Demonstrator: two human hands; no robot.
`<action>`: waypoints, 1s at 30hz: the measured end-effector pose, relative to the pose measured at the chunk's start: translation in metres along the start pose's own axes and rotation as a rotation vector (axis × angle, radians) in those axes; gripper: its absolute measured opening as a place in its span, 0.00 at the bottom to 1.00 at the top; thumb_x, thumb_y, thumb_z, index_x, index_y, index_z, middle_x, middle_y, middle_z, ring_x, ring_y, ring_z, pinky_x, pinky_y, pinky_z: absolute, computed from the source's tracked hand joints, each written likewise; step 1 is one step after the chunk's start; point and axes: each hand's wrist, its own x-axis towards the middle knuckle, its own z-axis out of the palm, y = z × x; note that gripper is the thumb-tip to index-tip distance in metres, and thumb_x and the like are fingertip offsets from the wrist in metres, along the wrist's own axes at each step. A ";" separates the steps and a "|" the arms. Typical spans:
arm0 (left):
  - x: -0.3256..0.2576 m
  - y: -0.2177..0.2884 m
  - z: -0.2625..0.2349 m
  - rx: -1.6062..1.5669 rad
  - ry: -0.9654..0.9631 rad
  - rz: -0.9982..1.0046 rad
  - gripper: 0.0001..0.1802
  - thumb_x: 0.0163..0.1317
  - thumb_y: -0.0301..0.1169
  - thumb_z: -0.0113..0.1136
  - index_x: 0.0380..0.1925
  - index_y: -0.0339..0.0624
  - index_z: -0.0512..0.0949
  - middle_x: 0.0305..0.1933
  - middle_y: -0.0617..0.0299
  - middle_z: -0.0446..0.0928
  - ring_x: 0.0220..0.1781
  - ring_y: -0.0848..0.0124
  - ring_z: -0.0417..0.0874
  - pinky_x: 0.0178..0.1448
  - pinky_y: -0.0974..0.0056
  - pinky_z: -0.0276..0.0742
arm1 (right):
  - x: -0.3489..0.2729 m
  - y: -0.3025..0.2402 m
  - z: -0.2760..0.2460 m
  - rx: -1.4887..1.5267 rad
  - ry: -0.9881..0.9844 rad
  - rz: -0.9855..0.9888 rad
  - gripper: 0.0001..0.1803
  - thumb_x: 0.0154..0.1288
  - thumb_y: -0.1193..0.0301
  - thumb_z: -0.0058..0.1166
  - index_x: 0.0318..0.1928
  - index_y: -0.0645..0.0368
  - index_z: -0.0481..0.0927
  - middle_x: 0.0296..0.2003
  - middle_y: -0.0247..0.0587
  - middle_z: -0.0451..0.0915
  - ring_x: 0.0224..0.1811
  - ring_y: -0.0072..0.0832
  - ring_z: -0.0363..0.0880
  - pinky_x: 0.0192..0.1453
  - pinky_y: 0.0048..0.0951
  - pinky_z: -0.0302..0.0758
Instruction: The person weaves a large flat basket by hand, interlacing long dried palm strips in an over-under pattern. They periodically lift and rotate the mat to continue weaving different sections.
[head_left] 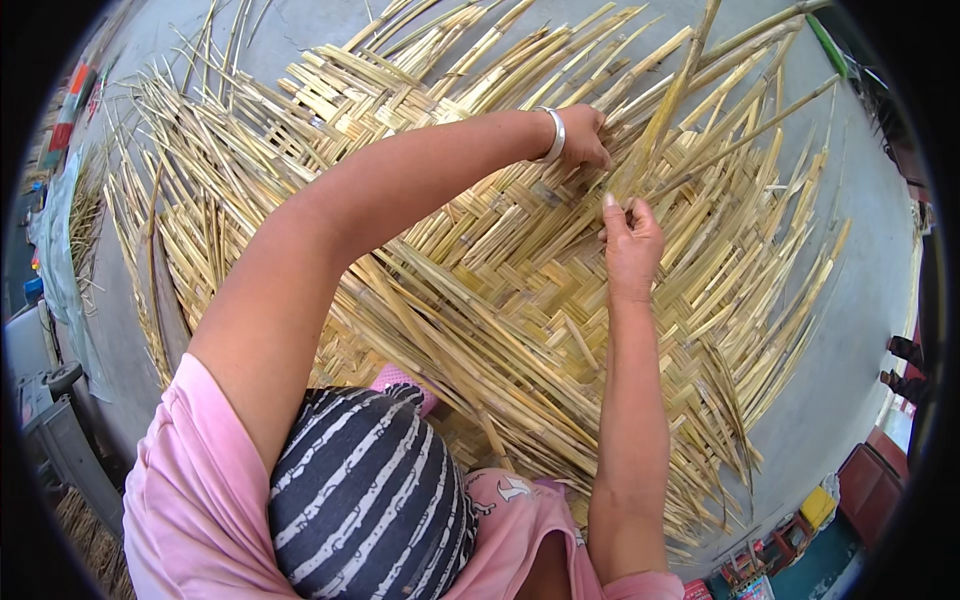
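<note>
A large mat of flattened reed strips (pixel 560 290) lies in front of me, woven in a slanting zigzag, with long loose ends fanning out around it. My left hand (pixel 582 138), wearing a silver bangle (pixel 556 135), is closed on strips at the mat's far part; some of its fingers are hidden. Just nearer and to the right, my right hand (pixel 632 245) pinches the lower end of a wide yellowish reed strip (pixel 665 115) between thumb and fingers. That strip slants up and away from the weave. The two hands are close together but apart.
Loose long reeds (pixel 430 320) lie across the mat's near side. Grey floor (pixel 790 400) surrounds it. A clear plastic sheet (pixel 62 240) is at the left, near a grey machine-like object (pixel 65 440). A dark red box (pixel 868 485) and a yellow container (pixel 818 507) stand lower right.
</note>
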 end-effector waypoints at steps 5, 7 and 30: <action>0.002 -0.006 0.005 0.183 0.088 0.041 0.17 0.44 0.37 0.70 0.28 0.36 0.77 0.28 0.49 0.79 0.30 0.58 0.79 0.36 0.57 0.74 | -0.001 -0.001 0.004 0.086 -0.001 0.044 0.13 0.63 0.68 0.57 0.25 0.60 0.71 0.18 0.27 0.69 0.18 0.13 0.62 0.21 0.21 0.61; 0.000 -0.007 0.006 0.257 0.149 0.031 0.17 0.43 0.38 0.70 0.28 0.36 0.78 0.29 0.47 0.79 0.32 0.54 0.79 0.38 0.56 0.74 | -0.001 -0.002 0.004 0.079 0.003 0.054 0.13 0.63 0.68 0.57 0.25 0.60 0.71 0.18 0.27 0.70 0.18 0.13 0.63 0.21 0.20 0.62; 0.019 -0.031 -0.003 -0.825 -0.094 -0.198 0.19 0.51 0.47 0.70 0.34 0.47 0.79 0.33 0.66 0.78 0.32 0.79 0.75 0.38 0.70 0.71 | 0.022 0.024 0.017 -0.194 0.035 0.033 0.14 0.62 0.65 0.56 0.28 0.61 0.71 0.17 0.37 0.70 0.20 0.26 0.70 0.28 0.32 0.69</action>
